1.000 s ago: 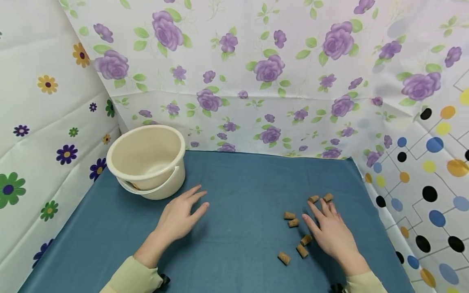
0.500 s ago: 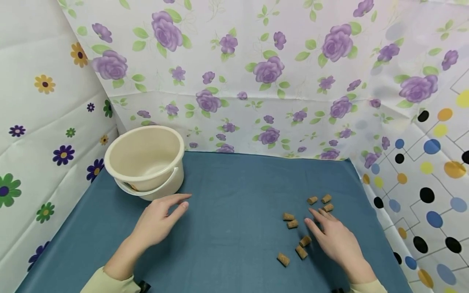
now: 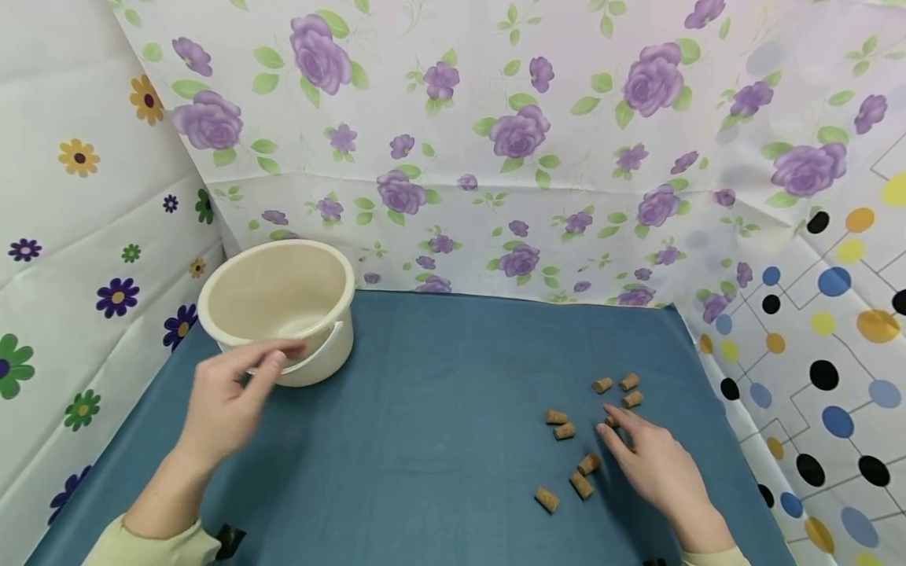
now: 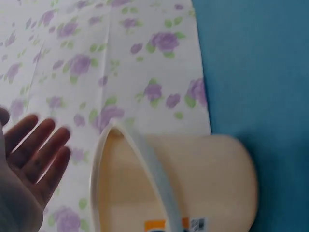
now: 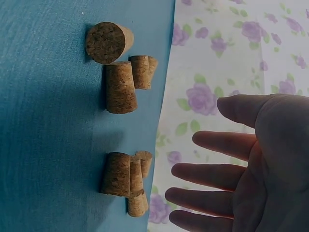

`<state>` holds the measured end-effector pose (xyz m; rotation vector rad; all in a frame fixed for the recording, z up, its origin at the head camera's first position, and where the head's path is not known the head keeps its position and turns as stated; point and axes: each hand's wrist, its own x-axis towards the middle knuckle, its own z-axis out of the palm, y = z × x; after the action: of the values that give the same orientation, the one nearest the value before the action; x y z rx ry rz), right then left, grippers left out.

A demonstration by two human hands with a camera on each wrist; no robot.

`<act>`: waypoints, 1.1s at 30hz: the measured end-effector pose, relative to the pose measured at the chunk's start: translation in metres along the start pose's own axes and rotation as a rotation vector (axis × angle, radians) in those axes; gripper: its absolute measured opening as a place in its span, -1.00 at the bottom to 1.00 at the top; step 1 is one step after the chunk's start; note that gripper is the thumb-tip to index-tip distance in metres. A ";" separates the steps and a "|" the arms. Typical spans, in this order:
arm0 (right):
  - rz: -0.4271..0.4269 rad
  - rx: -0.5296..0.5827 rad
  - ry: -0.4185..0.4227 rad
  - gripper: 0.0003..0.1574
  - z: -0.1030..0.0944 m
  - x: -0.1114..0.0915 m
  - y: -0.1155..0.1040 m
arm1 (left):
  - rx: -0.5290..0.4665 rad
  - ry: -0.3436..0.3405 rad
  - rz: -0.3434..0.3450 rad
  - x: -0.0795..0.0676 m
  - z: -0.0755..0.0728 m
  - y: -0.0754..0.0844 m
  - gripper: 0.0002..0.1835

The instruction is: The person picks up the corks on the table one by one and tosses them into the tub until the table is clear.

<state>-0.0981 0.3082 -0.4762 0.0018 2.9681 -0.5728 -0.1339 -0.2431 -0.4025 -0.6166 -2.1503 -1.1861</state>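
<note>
A cream plastic bucket (image 3: 333, 346) stands at the back left, its handle (image 3: 318, 351) hanging down at the front. My left hand (image 3: 222, 405) is in front of the bucket's near side, fingers extended and holding nothing; the left wrist view shows its palm (image 4: 29, 174) beside the bucket. Several small tapered corks (image 3: 546, 499) lie scattered at the right of the cloth. Over them hovers my right hand (image 3: 658, 464), with a cork (image 3: 613, 421) partly hidden by its fingertips. In the right wrist view its fingers (image 5: 207, 171) are straight and apart from the corks (image 5: 120, 92).
A blue cloth (image 3: 439, 440) covers the table. Behind it hangs a white sheet with purple flowers (image 3: 520, 134). Patterned sheets border the left side (image 3: 92, 236) and the right side (image 3: 842, 354).
My left hand has moved left, to the front of the bucket. My right hand has drawn back slightly towards me, uncovering corks behind its fingertips. The corks look unmoved.
</note>
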 end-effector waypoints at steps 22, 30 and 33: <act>0.078 0.066 -0.046 0.10 0.000 -0.002 0.002 | 0.096 0.068 -0.841 0.064 -0.059 -0.078 -0.30; 0.072 0.073 -0.051 0.04 0.002 -0.001 0.001 | 0.001 -0.088 -0.897 0.067 -0.063 -0.099 -0.27; 0.081 0.075 -0.058 0.05 0.002 -0.001 0.001 | -0.009 -0.112 -0.901 0.067 -0.064 -0.103 -0.28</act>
<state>-0.0967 0.3088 -0.4783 0.1100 2.8738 -0.6612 -0.2300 -0.3418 -0.3891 0.3645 -2.6002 -1.6120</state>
